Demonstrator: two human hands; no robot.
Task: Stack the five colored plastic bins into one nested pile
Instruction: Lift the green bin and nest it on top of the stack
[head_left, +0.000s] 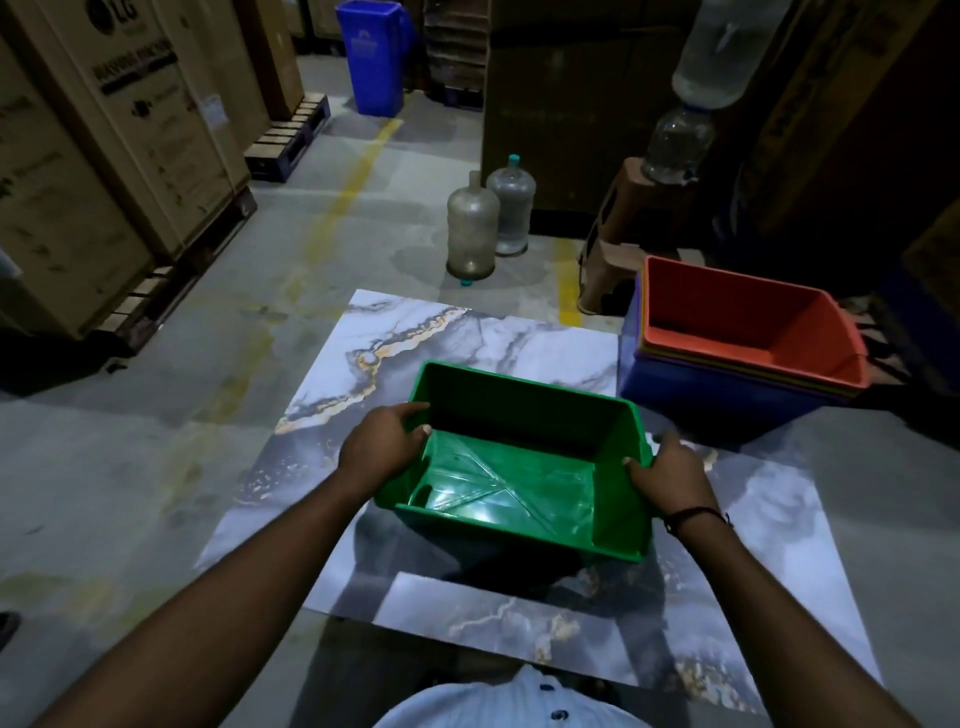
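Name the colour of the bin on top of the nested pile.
Red-orange top bin, clearest in the head view.

Single head-worn wide-angle view, looking forward and steeply down, close over marble sheet (467, 338), warehouse floor (208, 364) beyond

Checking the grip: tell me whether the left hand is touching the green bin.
Touching. The head view shows the left hand wrapped over the green bin's left wall.

open green bin (519, 467) upright mid-mat, apart from red-topped nested pile (748, 332) at right
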